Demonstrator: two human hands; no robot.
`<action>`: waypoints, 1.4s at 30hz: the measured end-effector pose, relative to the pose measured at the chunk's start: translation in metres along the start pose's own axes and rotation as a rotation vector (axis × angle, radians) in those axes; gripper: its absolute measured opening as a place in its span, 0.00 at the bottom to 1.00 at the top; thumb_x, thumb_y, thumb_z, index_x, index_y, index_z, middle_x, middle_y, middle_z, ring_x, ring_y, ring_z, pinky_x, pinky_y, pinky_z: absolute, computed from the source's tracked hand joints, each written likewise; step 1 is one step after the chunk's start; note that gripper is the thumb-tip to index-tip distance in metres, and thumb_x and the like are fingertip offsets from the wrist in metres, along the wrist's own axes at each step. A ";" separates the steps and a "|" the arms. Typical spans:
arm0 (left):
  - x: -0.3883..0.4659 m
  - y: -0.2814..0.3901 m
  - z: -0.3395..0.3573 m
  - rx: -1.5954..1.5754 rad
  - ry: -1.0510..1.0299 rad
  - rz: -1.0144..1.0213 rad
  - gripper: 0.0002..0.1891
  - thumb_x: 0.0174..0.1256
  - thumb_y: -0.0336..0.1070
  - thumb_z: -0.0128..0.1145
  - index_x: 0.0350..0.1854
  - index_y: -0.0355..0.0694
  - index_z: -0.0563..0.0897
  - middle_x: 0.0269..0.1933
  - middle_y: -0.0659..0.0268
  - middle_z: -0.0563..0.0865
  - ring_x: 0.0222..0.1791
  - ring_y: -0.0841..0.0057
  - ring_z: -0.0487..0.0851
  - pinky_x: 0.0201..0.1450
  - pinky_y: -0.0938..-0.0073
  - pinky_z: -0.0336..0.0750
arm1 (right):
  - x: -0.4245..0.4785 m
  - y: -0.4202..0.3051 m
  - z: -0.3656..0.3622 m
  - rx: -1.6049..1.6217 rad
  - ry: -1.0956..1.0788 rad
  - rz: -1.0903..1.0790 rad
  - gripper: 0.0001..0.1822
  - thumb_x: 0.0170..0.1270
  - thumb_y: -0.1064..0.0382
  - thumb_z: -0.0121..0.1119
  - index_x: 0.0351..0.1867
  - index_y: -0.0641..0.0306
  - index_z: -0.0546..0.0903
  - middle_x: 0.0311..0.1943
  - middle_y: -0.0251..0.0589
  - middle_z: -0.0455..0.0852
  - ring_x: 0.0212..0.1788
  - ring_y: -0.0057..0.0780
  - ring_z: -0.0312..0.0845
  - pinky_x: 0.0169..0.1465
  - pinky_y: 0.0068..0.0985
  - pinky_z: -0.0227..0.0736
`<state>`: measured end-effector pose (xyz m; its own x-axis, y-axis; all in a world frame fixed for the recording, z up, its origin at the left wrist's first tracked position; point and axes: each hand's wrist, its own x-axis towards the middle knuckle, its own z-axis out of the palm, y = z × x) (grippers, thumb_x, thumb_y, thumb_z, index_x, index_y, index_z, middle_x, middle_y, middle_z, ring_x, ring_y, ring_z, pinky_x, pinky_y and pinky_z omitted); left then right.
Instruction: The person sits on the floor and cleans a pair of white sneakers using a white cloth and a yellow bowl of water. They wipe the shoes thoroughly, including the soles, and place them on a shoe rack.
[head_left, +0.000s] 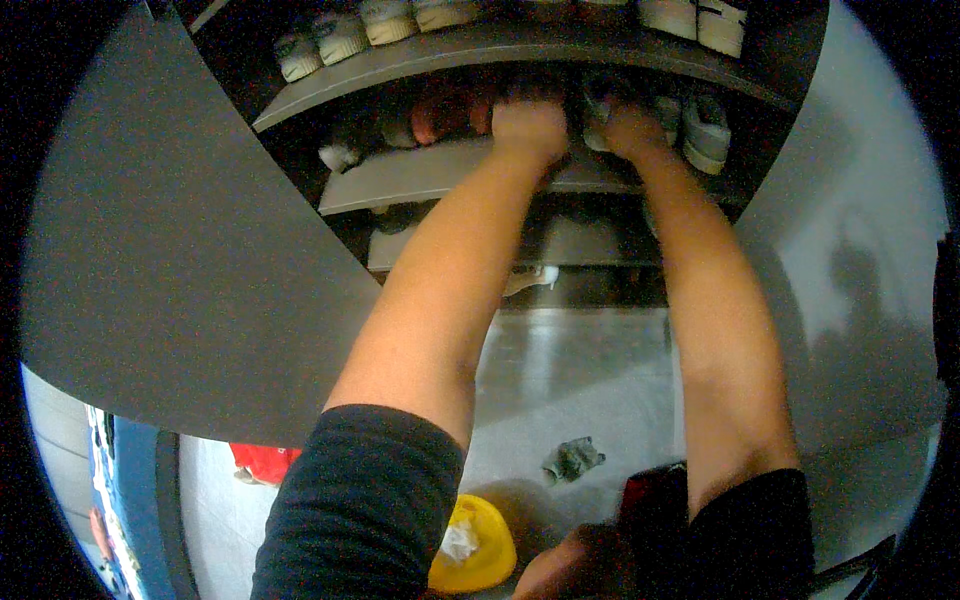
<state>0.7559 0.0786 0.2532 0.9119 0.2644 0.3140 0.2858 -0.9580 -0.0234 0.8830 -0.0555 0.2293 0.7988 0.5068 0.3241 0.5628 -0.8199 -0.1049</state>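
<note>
Both my arms reach into a dark shoe cabinet. My left hand (529, 124) is at a middle shelf (420, 176), right beside a red shoe (435, 124); its fingers are lost in shadow, so what it holds cannot be told. My right hand (634, 129) touches or lies against a grey-and-white shoe (596, 112) on the same shelf; blur hides its grip. Further right stands a light grey sneaker (705, 135). Toward the left end of this shelf are darker shoes and one with a white toe (339, 156).
Pale shoes (390, 21) line the shelf above (525, 51). A lower shelf holds a light shoe (532, 279). A large cabinet door (172, 262) stands at left. On the floor are a yellow basin (487, 544) with white crumpled material, a crumpled greenish cloth (575, 459) and a red item (262, 461).
</note>
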 end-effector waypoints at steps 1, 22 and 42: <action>-0.001 0.002 -0.005 0.024 -0.006 -0.007 0.20 0.70 0.43 0.58 0.62 0.47 0.87 0.62 0.57 0.89 0.64 0.56 0.85 0.68 0.50 0.76 | 0.003 0.006 0.006 -0.023 0.037 -0.018 0.42 0.73 0.32 0.53 0.81 0.54 0.66 0.77 0.55 0.71 0.75 0.57 0.71 0.76 0.49 0.68; -0.007 -0.071 -0.029 -0.082 -0.198 -0.037 0.22 0.73 0.43 0.56 0.66 0.44 0.86 0.70 0.54 0.84 0.69 0.51 0.82 0.73 0.46 0.71 | -0.051 0.015 -0.077 -0.200 0.430 0.336 0.42 0.70 0.26 0.50 0.77 0.48 0.73 0.70 0.59 0.79 0.73 0.63 0.71 0.72 0.61 0.64; -0.021 -0.075 -0.011 -0.139 -0.119 -0.095 0.21 0.73 0.42 0.57 0.65 0.45 0.86 0.66 0.54 0.87 0.67 0.55 0.84 0.69 0.46 0.75 | 0.033 0.099 0.000 -0.508 0.183 -0.404 0.28 0.76 0.45 0.54 0.69 0.58 0.81 0.74 0.54 0.75 0.73 0.54 0.74 0.76 0.47 0.68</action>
<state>0.7116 0.1432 0.2589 0.9134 0.3576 0.1943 0.3363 -0.9321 0.1347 0.9650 -0.1194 0.2294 0.4729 0.7833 0.4036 0.6042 -0.6216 0.4985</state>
